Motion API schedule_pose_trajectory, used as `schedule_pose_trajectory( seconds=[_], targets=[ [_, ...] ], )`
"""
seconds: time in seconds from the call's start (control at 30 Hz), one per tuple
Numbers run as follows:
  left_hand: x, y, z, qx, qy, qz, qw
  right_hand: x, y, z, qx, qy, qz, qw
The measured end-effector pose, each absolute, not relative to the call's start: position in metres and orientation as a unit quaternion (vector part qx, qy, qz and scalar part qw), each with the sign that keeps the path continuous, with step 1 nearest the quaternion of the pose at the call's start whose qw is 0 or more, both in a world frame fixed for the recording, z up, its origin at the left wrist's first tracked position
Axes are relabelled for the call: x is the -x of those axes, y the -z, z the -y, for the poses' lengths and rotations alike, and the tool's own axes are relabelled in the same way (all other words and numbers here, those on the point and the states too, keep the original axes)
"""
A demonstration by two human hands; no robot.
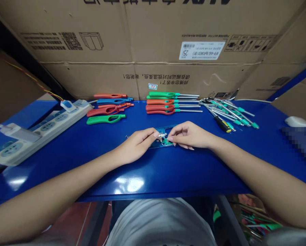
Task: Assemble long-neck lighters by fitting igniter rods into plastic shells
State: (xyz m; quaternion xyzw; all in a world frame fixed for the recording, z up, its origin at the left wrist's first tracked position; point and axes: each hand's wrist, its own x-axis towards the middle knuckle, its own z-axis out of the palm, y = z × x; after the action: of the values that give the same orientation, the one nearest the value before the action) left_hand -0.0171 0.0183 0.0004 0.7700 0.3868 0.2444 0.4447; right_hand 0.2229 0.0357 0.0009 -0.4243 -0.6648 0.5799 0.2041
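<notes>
A blue half shell of a long-nosed gas lighter (162,130) lies on the table between my hands, its inner parts exposed. My left hand (140,143) is closed, thumb and forefinger pinching a small metal lighter part (161,135) over the shell. From the other side, my right hand (191,135) has its fingertips pressed together at a small green lighter part (166,140). What those right fingertips hold, if anything, is too small to make out. A thin white wire (168,145) curves along the shell's near side. Part of the shell is hidden by both hands.
Several coloured lighter handles (108,109) lie at the back left. Lighters with metal tubes (163,102) sit at back centre. Loose tube assemblies (227,111) and a screwdriver (222,124) are to the right. A power strip (46,131) runs along the left; a cardboard box (96,75) stands behind.
</notes>
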Motion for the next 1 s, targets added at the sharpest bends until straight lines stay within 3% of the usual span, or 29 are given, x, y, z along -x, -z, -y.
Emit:
schedule_pose_trajectory(
  seconds=[0.27,0.57,1.0],
  targets=[
    [0.0141,0.0025,-0.0136,-0.758,-0.262,-0.37,0.469,-0.2285,0.0038,-0.0338,0.377,-0.608,0.671,0.197],
    [0.0124,0.0086,-0.0155,-0.722,-0.278,-0.386,0.503,-0.2284,0.0075,-0.0315,0.364,-0.6,0.661,0.265],
    [0.0138,0.009,-0.0165,-0.706,-0.281,-0.388,0.521,-0.2279,0.0081,-0.0312,0.371,-0.603,0.648,0.281]
  ],
)
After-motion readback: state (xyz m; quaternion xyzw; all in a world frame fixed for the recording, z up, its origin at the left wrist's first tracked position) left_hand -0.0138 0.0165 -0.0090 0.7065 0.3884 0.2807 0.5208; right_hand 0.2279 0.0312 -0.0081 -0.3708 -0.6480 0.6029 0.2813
